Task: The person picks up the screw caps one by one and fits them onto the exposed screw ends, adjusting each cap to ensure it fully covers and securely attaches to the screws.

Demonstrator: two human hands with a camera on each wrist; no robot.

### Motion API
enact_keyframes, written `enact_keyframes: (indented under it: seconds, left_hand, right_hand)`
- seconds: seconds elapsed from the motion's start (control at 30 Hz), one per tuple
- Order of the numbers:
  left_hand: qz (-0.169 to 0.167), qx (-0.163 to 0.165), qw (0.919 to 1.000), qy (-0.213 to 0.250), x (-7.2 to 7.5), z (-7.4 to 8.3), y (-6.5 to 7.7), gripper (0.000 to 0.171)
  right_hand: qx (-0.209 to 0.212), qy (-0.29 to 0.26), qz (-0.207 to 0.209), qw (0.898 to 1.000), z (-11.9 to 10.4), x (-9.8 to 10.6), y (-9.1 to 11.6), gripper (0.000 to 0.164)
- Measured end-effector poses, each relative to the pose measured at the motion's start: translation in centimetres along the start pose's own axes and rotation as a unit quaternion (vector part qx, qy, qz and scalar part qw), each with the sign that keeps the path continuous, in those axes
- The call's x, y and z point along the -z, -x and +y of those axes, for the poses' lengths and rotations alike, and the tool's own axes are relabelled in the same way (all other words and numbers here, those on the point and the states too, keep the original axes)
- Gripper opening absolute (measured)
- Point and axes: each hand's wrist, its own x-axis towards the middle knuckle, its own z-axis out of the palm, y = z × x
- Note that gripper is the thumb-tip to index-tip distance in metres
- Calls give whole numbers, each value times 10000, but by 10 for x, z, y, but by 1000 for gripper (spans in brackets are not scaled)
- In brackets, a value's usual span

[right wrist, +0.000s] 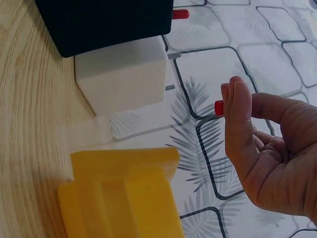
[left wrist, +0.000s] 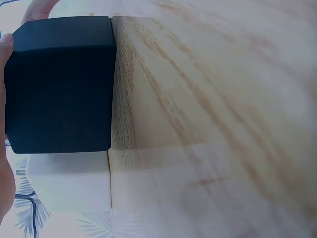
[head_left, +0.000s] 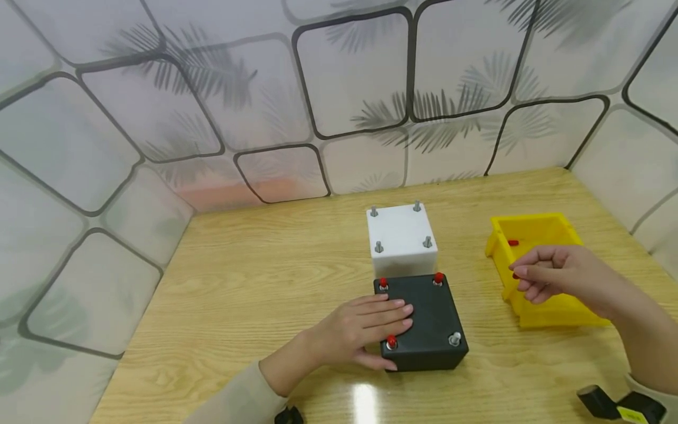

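A red cap (right wrist: pixel 219 107) sits pinched in the fingers of the right hand (head_left: pixel 561 275), right of the black box (head_left: pixel 436 312). The left hand (head_left: pixel 356 327) rests straight-fingered on the black box. Behind it stands a white box (head_left: pixel 401 232).

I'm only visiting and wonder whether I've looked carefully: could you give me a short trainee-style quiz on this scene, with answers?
1. How many of the upright metal studs on the square black box wear small red caps?

2. True or false: all four upright metal studs on the square white box are bare.

3. Fill in: the person's right hand pinches a small red rounded piece, while the left hand rests on the ____ box.

Key: 1. Three; the fourth stud is bare. 2. True. 3. Black.
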Motion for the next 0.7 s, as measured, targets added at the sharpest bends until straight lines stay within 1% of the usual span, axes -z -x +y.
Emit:
enact_keyframes:
  seconds: [0.23, 0.33, 0.7]
  left_hand:
    - [-3, 19, 10000, 36, 1, 0, 0, 72]
    - [-3, 16, 10000, 47, 1, 0, -1, 72]
    - [23, 8, 10000, 41, 3, -1, -1, 73]
  right_hand:
    - [371, -246, -305, 9985, -6, -9, 4, 24]
    - [505, -340, -392, 9974, -9, -14, 6, 24]
    - [502, -245, -720, 9958, -27, -28, 10, 22]
